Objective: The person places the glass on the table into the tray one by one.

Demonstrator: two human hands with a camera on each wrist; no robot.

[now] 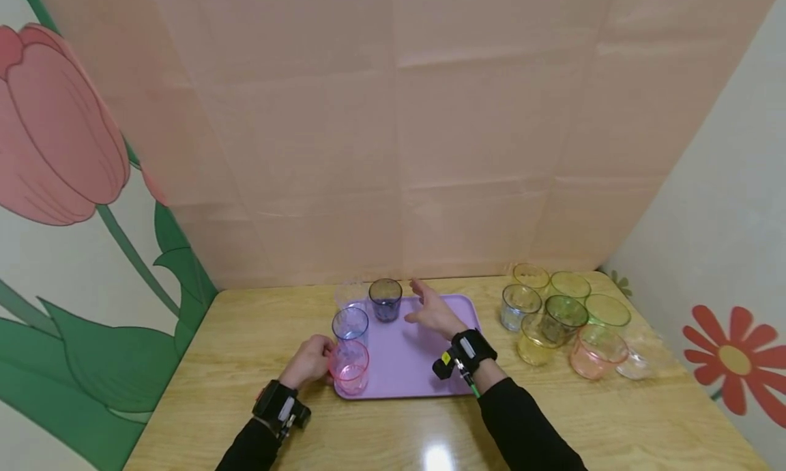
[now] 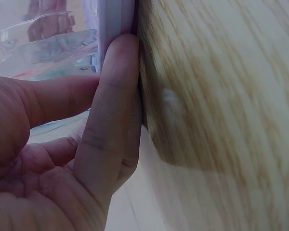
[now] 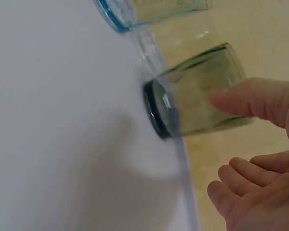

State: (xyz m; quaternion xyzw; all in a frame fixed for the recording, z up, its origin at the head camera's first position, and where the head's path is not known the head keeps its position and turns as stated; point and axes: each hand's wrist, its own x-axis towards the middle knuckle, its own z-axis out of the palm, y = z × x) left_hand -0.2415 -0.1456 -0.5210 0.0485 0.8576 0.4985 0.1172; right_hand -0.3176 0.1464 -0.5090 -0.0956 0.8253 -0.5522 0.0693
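A purple tray lies on the wooden worktop. The left hand pinches the left edge of the tray, close to the front, with its thumb and fingers. Right by that hand, a pink glass stands in the front left corner of the tray. A blue glass stands just behind the pink one, and a see-through glass is behind the blue one, hard to make out. A dark gray glass stands at the back of the tray, to the right of the see-through one.

The right hand is free, with its thumb and fingers spread apart. It is up over the tray, just to the right of the dark gray glass. In the right wrist view its thumb covers part of that glass, but I cannot tell if they touch.

Well to the right of the tray, a bunch of glasses stands close together on the worktop. They are yellow, green, pink, pale blue and see-through. Behind the worktop hangs a peach sheet with fold lines
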